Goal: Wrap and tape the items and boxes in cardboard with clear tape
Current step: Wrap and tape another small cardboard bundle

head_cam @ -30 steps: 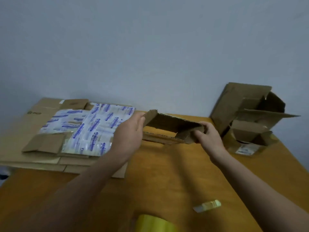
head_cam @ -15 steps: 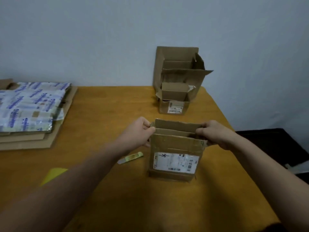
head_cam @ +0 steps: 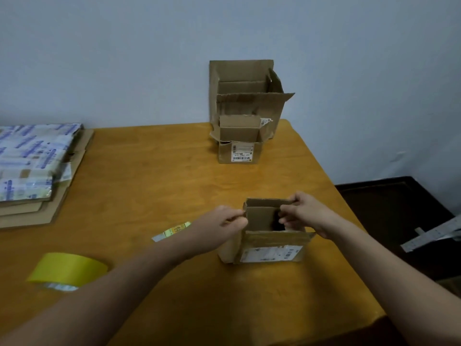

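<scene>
Since the earlier frame, the small cardboard box (head_cam: 268, 242) had come down onto the wooden surface (head_cam: 154, 171) near its right front edge, standing upright with its printed label facing the camera, and the hands had shifted from its outer top corners to its flaps. Left hand (head_cam: 222, 224) pinched the left edge of the raised rear flap between thumb and fingers. Right hand (head_cam: 305, 214) gripped the right end of that same flap, with its lower fingers curled into the dark opening of the box.

At the back of the surface, against the wall, stood a pile of open cardboard boxes (head_cam: 245, 108) nested one in front of another, the nearest one bearing a barcode label. To the far left lay a stack of flat cardboard (head_cam: 50, 208) topped with blue-and-white printed packets (head_cam: 32, 158). A roll of yellow tape (head_cam: 67, 270) sat at the front left, well apart from the box, and a small yellow-and-white strip (head_cam: 171, 231) lay just left of the left wrist.
</scene>
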